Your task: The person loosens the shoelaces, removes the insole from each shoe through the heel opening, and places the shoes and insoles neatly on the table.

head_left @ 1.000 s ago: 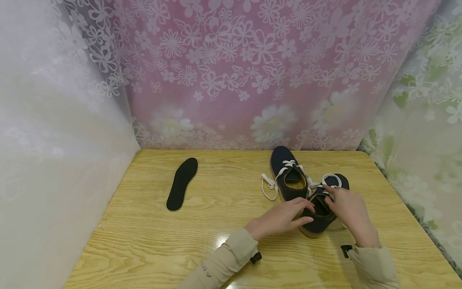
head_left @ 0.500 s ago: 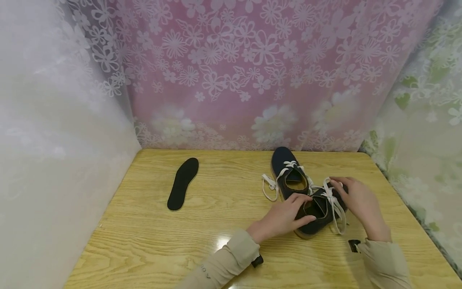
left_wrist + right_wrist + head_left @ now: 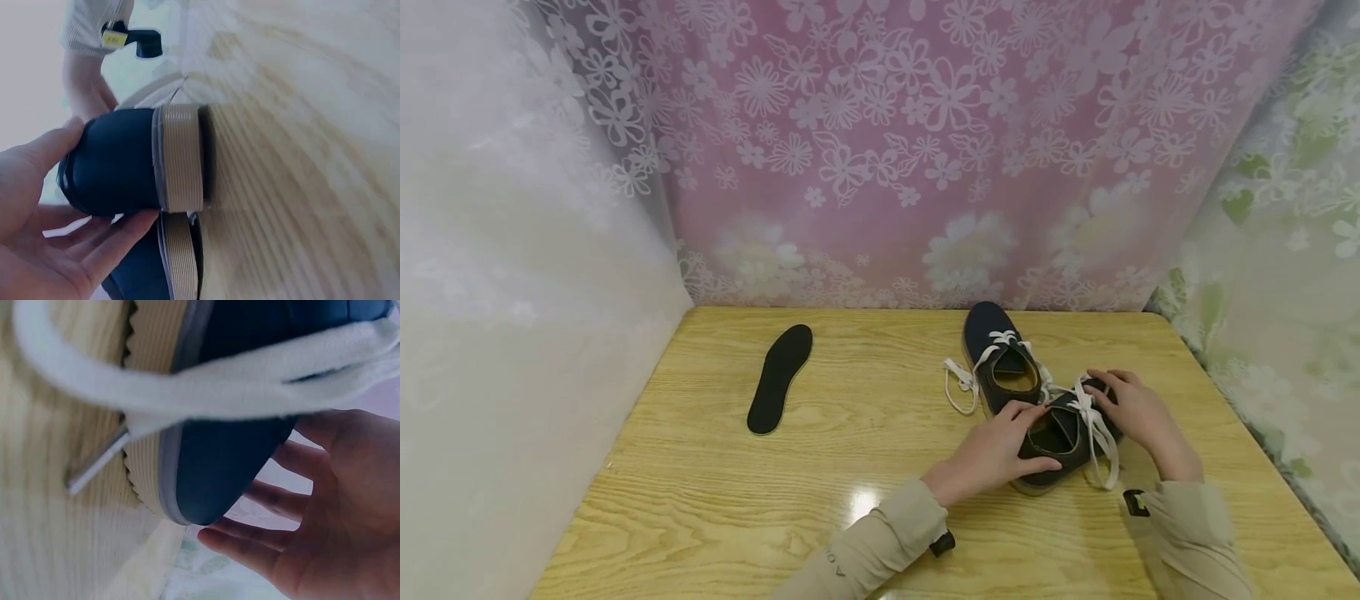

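A dark navy fabric low-cut shoe [image 3: 1071,462] with a tan ribbed sole lies on the right half of the bench, heel toward the person and toe angled away to the right. A grey band runs above the sole, whose lower edge is toothed near the toe. Flat white laces [image 3: 1099,435] hang over its outer side; a lace ends in a silvery tip [image 3: 100,461].

The left hand [image 3: 988,454] grips the heel, thumb on one side and fingers on the other. The right hand [image 3: 1141,417] holds the toe, its fingers slightly spread and clamped around the end. Whether the sole lies wholly flat is hard to tell.

Just beside it sits a matching navy shoe [image 3: 987,327], toe toward the back, a white lace loop [image 3: 961,387] trailing onto the bench at its left. Well apart, toward the left, lies a flat black shoe-shaped insole [image 3: 779,379].

The bench [image 3: 865,400] has a glossy yellow wood-grain top with rounded back corners and a bright glare spot near the left beige sleeve [image 3: 868,542]. Behind hangs a pink curtain [image 3: 865,150] printed with white flowers; a whitish cloth [image 3: 527,333] closes the left side, and a pale cloth with green leaves [image 3: 1270,333] the right.
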Action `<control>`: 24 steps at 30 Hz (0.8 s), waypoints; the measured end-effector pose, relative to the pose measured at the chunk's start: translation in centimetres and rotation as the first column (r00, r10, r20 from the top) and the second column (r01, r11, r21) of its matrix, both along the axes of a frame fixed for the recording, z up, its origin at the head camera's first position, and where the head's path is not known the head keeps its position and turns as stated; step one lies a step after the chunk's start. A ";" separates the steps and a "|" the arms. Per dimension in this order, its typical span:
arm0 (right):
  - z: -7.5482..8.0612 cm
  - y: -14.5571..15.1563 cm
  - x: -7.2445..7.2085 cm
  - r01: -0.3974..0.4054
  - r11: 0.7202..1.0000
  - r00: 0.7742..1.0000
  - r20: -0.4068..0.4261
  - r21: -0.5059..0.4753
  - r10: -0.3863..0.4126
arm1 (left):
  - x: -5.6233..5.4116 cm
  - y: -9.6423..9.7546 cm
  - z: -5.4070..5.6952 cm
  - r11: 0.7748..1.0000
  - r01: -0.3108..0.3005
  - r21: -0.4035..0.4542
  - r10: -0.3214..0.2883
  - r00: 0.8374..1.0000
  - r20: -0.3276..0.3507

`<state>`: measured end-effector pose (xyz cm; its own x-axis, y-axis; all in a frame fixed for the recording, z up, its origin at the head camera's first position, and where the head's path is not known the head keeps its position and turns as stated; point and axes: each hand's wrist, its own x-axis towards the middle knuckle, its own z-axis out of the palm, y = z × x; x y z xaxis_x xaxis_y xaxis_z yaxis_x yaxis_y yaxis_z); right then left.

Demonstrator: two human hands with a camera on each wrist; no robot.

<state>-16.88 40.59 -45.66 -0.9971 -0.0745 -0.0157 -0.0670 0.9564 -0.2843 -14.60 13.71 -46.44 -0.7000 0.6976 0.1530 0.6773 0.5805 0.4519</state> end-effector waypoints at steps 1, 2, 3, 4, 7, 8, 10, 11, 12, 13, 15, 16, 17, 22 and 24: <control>0.0 0.0 0.2 0.000 1.000 1.000 -0.009 0.003 0.000 | -0.1 -0.3 0.0 1.000 0.013 0.005 -0.013 1.000 0.007; 0.0 -0.1 0.4 0.002 1.000 1.000 -0.017 0.005 -0.002 | -0.3 -0.5 0.0 1.000 0.029 0.008 -0.029 0.999 0.020; 0.0 -0.1 0.6 0.004 1.000 1.000 -0.026 0.008 -0.004 | -0.4 -0.8 0.0 0.999 0.044 0.011 -0.045 0.998 0.032; 0.0 -0.2 0.8 0.008 1.000 0.999 -0.033 0.014 -0.007 | -0.6 -1.1 0.0 0.998 0.058 0.009 -0.058 0.998 0.038; 0.0 -0.2 1.4 0.024 0.999 0.999 -0.039 0.025 -0.023 | -1.0 -2.0 -0.1 0.995 0.097 0.007 -0.098 0.993 0.067; 0.0 -0.3 1.6 0.028 0.999 0.999 -0.040 0.029 -0.027 | -1.1 -2.3 -0.2 0.994 0.111 0.010 -0.111 0.991 0.079; 0.1 -0.4 2.0 0.033 0.999 0.999 -0.035 0.035 -0.032 | -1.4 -2.9 -0.3 0.990 0.139 0.018 -0.140 0.985 0.097; 0.2 -0.5 2.1 0.031 0.999 0.999 -0.034 0.037 -0.029 | -1.5 -3.2 -0.3 0.988 0.152 0.022 -0.153 0.982 0.108; 0.2 -0.5 2.2 0.028 0.999 0.999 -0.032 0.036 -0.027 | -1.6 -3.6 -0.3 0.986 0.163 0.024 -0.165 0.979 0.118; 0.2 -0.6 2.3 0.024 0.999 0.999 -0.031 0.035 -0.023 | -1.7 -3.9 -0.3 0.984 0.175 0.030 -0.178 0.975 0.131; 0.3 -0.7 2.5 0.015 0.999 0.999 -0.030 0.033 -0.014 | -1.9 -4.7 -0.2 0.979 0.198 0.042 -0.202 0.967 0.152; 0.4 -0.8 2.6 0.008 1.000 0.999 -0.031 0.030 -0.007 | -2.0 -5.0 -0.1 0.977 0.206 0.049 -0.211 0.964 0.160; 0.4 -0.8 2.7 0.000 1.000 1.000 -0.030 0.027 0.000 | -2.0 -5.4 0.0 0.975 0.215 0.055 -0.222 0.961 0.168; 0.7 -1.2 3.1 -0.025 1.000 1.000 -0.012 0.001 0.025 | -2.3 -6.9 0.0 0.967 0.246 0.066 -0.254 0.951 0.178; 0.8 -1.3 3.3 -0.032 0.999 0.999 -0.007 -0.008 0.032 | -2.4 -7.4 0.1 0.967 0.247 0.061 -0.254 0.950 0.181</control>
